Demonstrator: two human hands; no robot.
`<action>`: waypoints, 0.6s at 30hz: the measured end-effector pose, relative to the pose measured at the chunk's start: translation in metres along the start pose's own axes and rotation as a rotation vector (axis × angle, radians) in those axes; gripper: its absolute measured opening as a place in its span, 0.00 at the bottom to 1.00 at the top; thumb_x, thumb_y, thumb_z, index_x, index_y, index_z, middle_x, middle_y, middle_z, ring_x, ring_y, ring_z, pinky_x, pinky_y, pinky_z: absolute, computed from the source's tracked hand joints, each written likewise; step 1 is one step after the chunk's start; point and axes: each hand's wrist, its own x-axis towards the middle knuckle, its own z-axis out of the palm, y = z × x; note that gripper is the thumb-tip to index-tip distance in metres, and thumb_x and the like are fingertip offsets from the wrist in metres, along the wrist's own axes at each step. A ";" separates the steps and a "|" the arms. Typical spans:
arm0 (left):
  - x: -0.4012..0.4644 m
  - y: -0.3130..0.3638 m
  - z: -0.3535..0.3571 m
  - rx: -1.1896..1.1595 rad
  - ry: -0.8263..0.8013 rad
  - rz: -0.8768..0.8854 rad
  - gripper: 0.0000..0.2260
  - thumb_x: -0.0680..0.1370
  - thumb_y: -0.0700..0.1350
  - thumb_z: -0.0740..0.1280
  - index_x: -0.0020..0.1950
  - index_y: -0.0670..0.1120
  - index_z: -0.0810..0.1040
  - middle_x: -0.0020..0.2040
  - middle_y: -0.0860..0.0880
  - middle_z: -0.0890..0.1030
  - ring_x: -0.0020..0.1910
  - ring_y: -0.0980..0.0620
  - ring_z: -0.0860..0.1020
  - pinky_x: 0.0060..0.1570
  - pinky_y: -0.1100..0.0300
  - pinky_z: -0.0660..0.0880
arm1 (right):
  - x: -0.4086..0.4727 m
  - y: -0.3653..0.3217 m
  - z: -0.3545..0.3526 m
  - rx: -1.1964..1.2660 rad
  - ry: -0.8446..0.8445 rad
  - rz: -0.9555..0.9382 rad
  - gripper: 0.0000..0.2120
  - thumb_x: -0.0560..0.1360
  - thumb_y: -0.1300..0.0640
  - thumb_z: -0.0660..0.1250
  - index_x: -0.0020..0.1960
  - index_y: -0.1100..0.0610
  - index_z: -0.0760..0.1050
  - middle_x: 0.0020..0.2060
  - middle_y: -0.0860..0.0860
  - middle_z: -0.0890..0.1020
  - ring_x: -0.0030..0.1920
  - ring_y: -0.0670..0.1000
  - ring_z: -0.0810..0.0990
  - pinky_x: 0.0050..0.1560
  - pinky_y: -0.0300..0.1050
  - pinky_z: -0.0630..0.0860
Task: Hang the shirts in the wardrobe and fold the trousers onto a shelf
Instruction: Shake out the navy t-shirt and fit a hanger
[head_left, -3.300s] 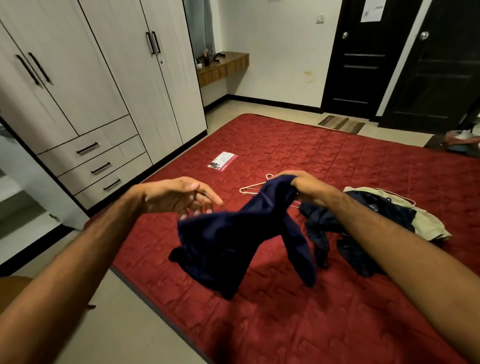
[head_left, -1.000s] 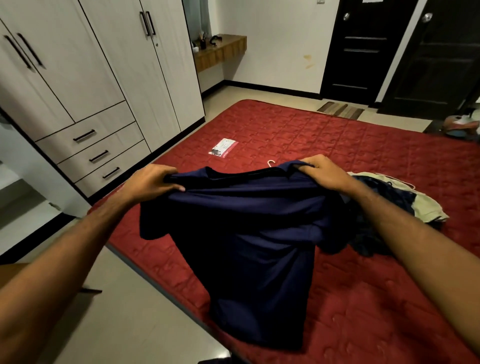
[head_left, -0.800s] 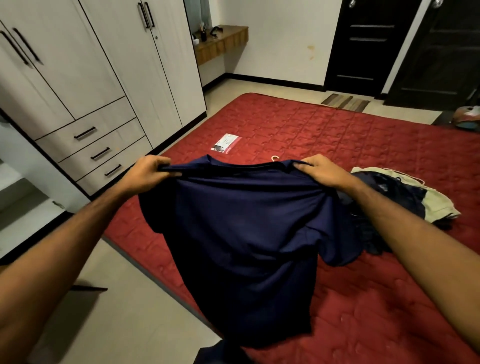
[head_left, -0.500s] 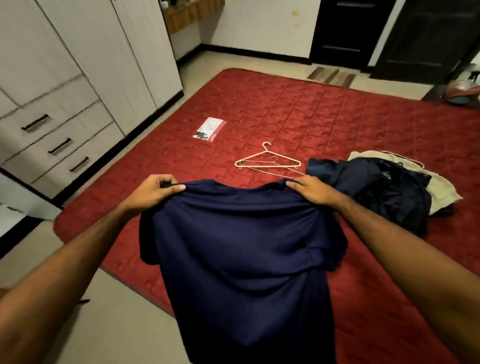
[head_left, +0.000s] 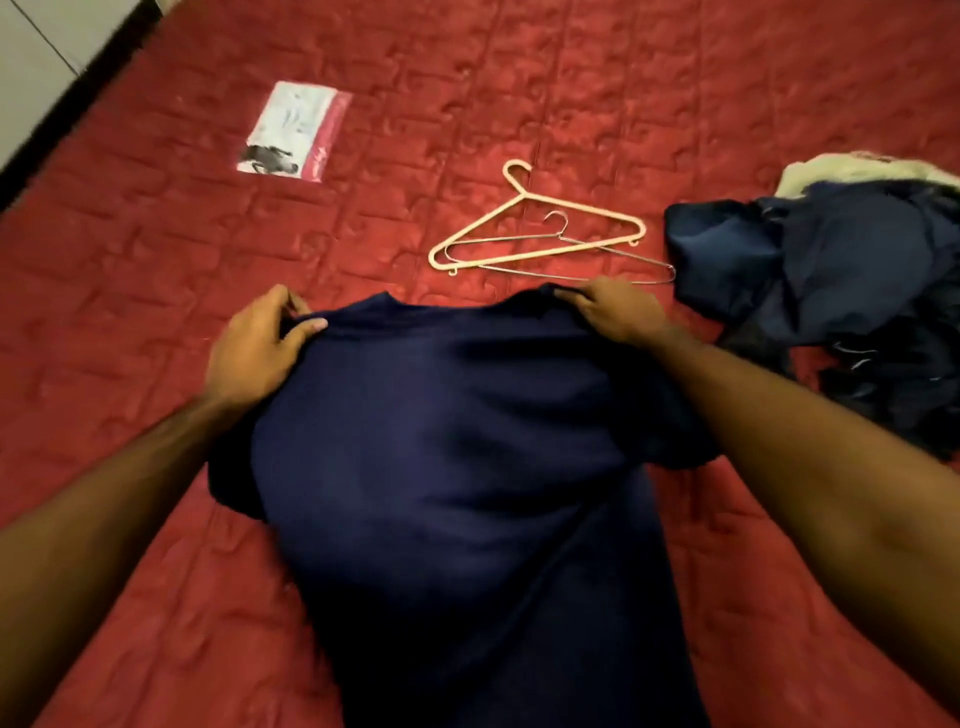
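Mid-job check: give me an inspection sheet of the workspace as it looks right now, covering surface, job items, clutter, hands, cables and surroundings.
Surface: red quilted mattress, wrinkled, carrying everything in view.
Job's things: navy T-shirt spread flat, collar away from the person. Cream plastic hanger and wire hanger lie overlapping just beyond the collar. Pile of dark clothes at right, with a cream garment under its far edge.
Clutter: plastic packet with a pink edge, far left on the mattress.
Grippers: left hand and right hand each grip a shoulder of the shirt.
Cables: nothing seen.
Surroundings: pale wardrobe front and a dark base strip at the top left corner.
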 end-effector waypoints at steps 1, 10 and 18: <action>0.019 -0.017 0.011 0.045 -0.002 0.023 0.08 0.80 0.52 0.68 0.49 0.49 0.73 0.47 0.48 0.79 0.47 0.44 0.77 0.46 0.48 0.72 | 0.021 0.000 0.013 -0.032 0.024 0.038 0.24 0.82 0.38 0.55 0.68 0.51 0.76 0.64 0.60 0.79 0.63 0.64 0.77 0.59 0.54 0.73; 0.131 -0.100 0.085 0.222 -0.033 -0.017 0.09 0.83 0.47 0.62 0.54 0.41 0.71 0.54 0.34 0.75 0.54 0.33 0.75 0.52 0.39 0.71 | 0.140 0.012 0.089 -0.113 0.239 0.150 0.24 0.79 0.35 0.58 0.65 0.49 0.78 0.59 0.61 0.80 0.59 0.65 0.79 0.55 0.54 0.75; 0.145 -0.098 0.111 0.436 0.075 -0.075 0.12 0.82 0.50 0.62 0.59 0.42 0.70 0.55 0.30 0.78 0.53 0.27 0.77 0.49 0.37 0.72 | 0.158 0.031 0.105 0.037 0.408 0.248 0.33 0.70 0.25 0.61 0.46 0.56 0.82 0.38 0.57 0.82 0.48 0.59 0.82 0.39 0.48 0.69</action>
